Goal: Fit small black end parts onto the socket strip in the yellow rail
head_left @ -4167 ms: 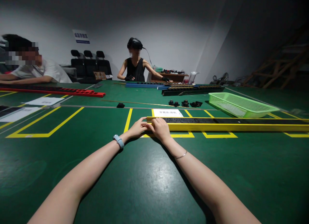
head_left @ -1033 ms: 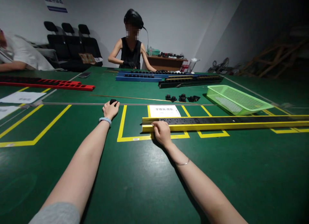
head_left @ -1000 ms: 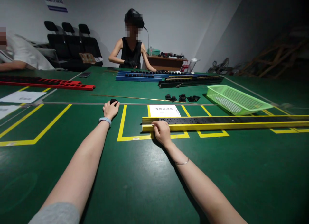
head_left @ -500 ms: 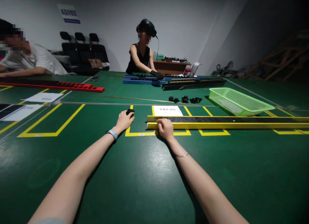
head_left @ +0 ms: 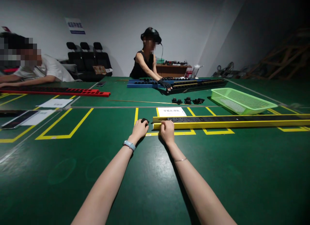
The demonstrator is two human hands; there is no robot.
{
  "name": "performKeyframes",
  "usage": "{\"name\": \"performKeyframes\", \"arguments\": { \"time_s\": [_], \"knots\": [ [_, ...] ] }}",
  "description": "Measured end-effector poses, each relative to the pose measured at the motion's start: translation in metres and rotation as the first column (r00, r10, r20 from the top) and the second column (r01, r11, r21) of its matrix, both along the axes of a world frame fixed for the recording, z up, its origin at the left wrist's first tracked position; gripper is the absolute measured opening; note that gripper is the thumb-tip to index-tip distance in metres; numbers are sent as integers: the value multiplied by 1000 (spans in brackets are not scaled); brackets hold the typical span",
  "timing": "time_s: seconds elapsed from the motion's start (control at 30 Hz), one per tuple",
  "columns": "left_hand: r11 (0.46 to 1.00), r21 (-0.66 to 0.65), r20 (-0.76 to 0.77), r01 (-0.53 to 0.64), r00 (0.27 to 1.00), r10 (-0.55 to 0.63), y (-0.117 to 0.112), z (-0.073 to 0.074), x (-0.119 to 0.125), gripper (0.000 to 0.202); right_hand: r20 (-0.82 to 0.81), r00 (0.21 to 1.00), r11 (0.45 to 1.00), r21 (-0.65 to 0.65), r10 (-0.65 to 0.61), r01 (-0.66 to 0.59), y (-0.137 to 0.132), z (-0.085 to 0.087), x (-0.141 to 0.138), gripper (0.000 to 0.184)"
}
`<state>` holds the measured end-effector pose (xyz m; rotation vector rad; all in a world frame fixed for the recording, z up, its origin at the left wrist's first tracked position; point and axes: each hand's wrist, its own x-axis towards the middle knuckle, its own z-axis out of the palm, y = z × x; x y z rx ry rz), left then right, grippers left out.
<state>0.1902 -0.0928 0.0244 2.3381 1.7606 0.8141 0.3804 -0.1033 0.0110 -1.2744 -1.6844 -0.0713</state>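
A long yellow rail (head_left: 230,123) with a black slotted top lies across the green table. My right hand (head_left: 167,130) grips its left end, fingers curled over the near edge. My left hand (head_left: 139,129) is closed on a small black block (head_left: 144,120), held just left of the rail's end. Several more small black blocks (head_left: 187,100) lie beyond the rail, near a white label sheet (head_left: 171,112).
A green mesh basket (head_left: 238,102) stands at the right. Blue and black rails (head_left: 179,84) lie in front of a person across the table, whose gloved hand rests on them. A red rail (head_left: 72,91) and another person are at the left. Yellow floor-tape boxes (head_left: 65,123) mark the table.
My left hand picked up the black block from the far left and brought it right, up to the rail's end. My right hand stayed on the rail. The person opposite reached over their rails.
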Motion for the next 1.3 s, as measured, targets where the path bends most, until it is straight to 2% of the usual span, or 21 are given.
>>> {"name": "performKeyframes", "arguments": {
  "time_s": [0.13,0.27,0.5,0.73,0.83,1.03,1.1,1.17,1.3],
  "knots": [
    [998,55,81,-18,997,13,-11,-12,9,18,10,1000,1000,-2,6,-6,-8,-2,-8,26],
    [996,76,123,36,991,-45,-16,-20,9,20,18,1000,999,-32,24,-23,-8,-4,-4,28],
    [996,75,189,-53,981,38,-17,-17,9,26,39,999,997,-70,28,-25,-8,-2,-3,27],
    [988,82,358,-128,929,91,-14,-18,7,30,29,999,996,-84,34,-32,-8,-2,-2,26],
    [986,85,450,-145,888,92,-11,-18,4,26,27,999,996,-81,43,-41,-7,-2,-1,26],
    [992,-68,679,-108,723,125,-6,-17,-1,28,30,998,996,-72,56,-54,-8,-2,0,27],
    [992,-98,707,-80,696,126,-5,-17,-2,28,37,998,996,-72,59,-56,-9,-1,1,28],
    [990,-117,695,-77,706,138,-5,-19,-3,29,43,997,996,-73,61,-58,-10,0,1,29],
    [986,-120,617,-116,770,165,-5,-21,-2,33,45,997,996,-73,60,-56,-10,1,1,29]
  ]
}}
